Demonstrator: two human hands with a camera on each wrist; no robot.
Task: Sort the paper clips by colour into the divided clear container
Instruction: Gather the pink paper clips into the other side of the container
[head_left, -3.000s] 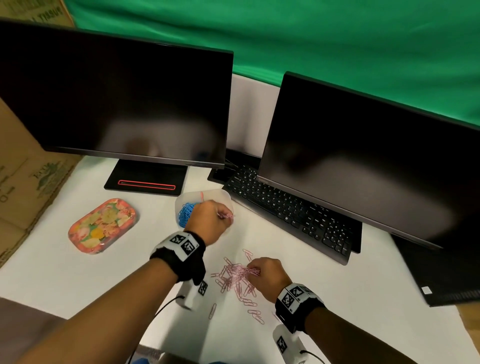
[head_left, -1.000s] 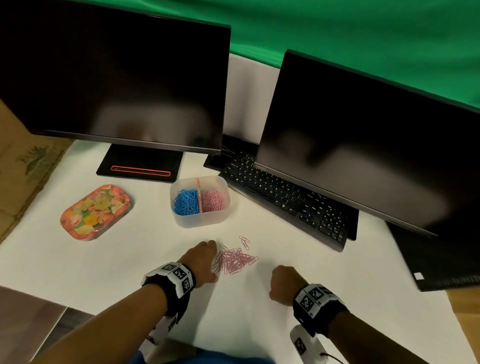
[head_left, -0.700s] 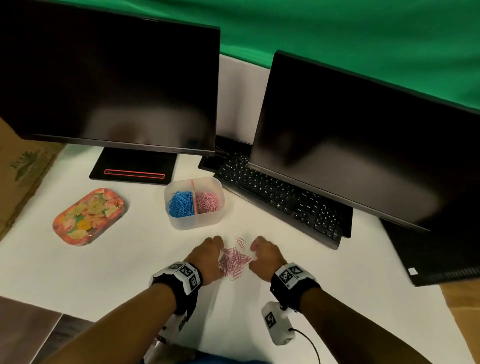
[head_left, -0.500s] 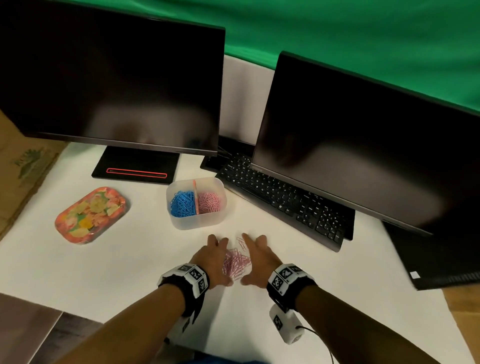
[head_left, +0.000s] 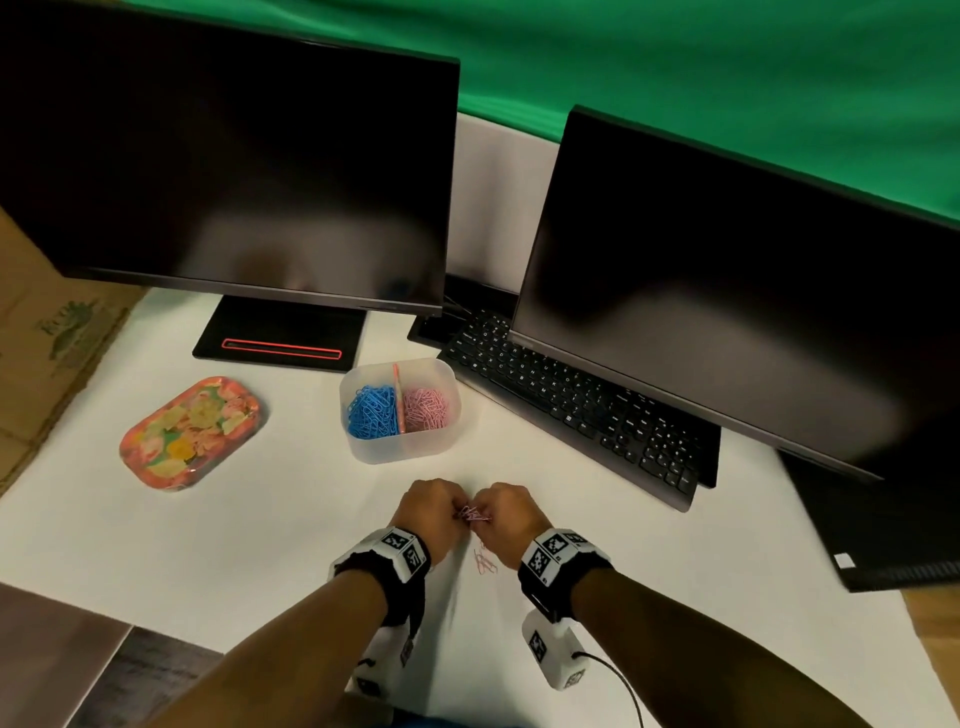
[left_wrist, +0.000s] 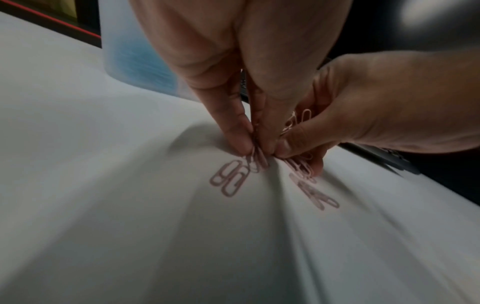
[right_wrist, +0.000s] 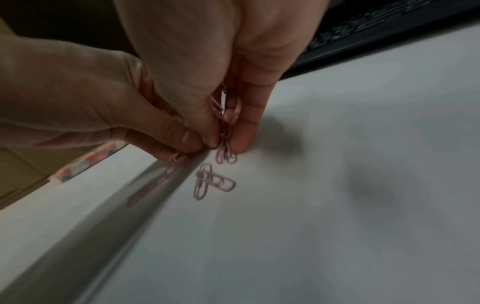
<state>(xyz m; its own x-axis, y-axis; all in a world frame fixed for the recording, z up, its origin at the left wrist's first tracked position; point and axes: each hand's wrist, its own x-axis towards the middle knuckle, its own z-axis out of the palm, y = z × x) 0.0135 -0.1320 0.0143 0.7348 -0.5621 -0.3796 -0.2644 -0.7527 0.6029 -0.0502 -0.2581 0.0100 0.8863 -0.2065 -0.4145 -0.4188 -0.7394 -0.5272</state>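
The clear divided container (head_left: 397, 453) stands on the white table with blue clips (head_left: 370, 411) in its left half and pink clips (head_left: 427, 407) in its right half. Just in front of it, my left hand (head_left: 435, 512) and right hand (head_left: 503, 514) meet with curled fingers around a bunch of pink clips (head_left: 471, 513). The left wrist view shows my left hand (left_wrist: 255, 149) pinching clips against the table. In the right wrist view my right hand (right_wrist: 225, 144) pinches its own clump. A few loose pink clips (head_left: 484, 561) (left_wrist: 230, 179) (right_wrist: 210, 181) lie just behind the fingers.
A floral tray (head_left: 191, 432) sits left of the container. Two dark monitors (head_left: 228, 171) (head_left: 737, 291) and a black keyboard (head_left: 576, 405) stand along the back and right. Cardboard (head_left: 47, 332) lies at the far left.
Both hands swept the scattered pink clips together from the sides, then went from flat to curled and now pinch the gathered bunch. A few clips are left behind on the table.
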